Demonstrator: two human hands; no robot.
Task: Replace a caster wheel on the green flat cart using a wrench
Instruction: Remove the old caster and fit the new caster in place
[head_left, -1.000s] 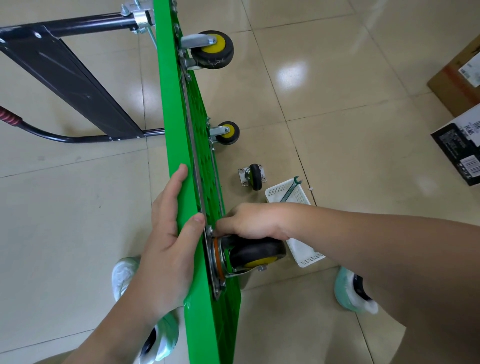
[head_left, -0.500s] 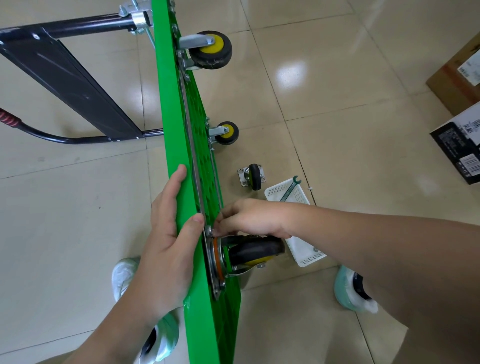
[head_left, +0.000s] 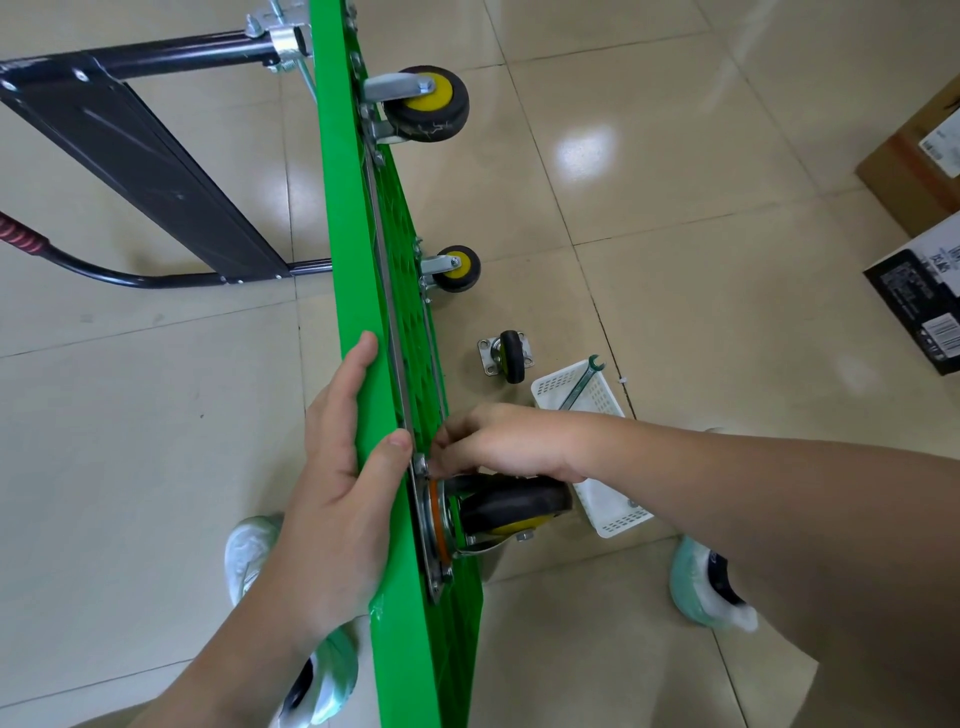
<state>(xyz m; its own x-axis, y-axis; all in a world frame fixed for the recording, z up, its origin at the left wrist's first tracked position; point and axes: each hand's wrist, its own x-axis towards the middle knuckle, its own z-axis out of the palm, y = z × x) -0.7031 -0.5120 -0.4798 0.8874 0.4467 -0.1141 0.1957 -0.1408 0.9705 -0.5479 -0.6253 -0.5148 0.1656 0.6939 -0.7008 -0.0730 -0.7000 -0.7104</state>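
Note:
The green flat cart (head_left: 343, 218) stands on its side edge on the floor, underside facing right. My left hand (head_left: 332, 499) grips its upper edge, thumb over the rim. A black caster wheel with a yellow hub (head_left: 511, 506) sits against the cart's underside by its mounting plate (head_left: 434, 525). My right hand (head_left: 498, 441) is just above that wheel, fingertips pinching a small fastener at the plate's top corner. A loose caster wheel (head_left: 511, 356) lies on the floor. The wrench (head_left: 582, 382) leans in a white basket (head_left: 618, 519).
Two more casters (head_left: 428, 104) (head_left: 454, 267) are mounted further up the cart. The black folding handle (head_left: 140, 156) lies on the floor at left. Cardboard boxes (head_left: 919, 156) and a black box (head_left: 919, 306) sit at right. My shoes (head_left: 706, 587) flank the cart.
My right hand has lifted off the wheel and moved its fingertips to the top corner of the mounting plate. My left hand and the cart have stayed put.

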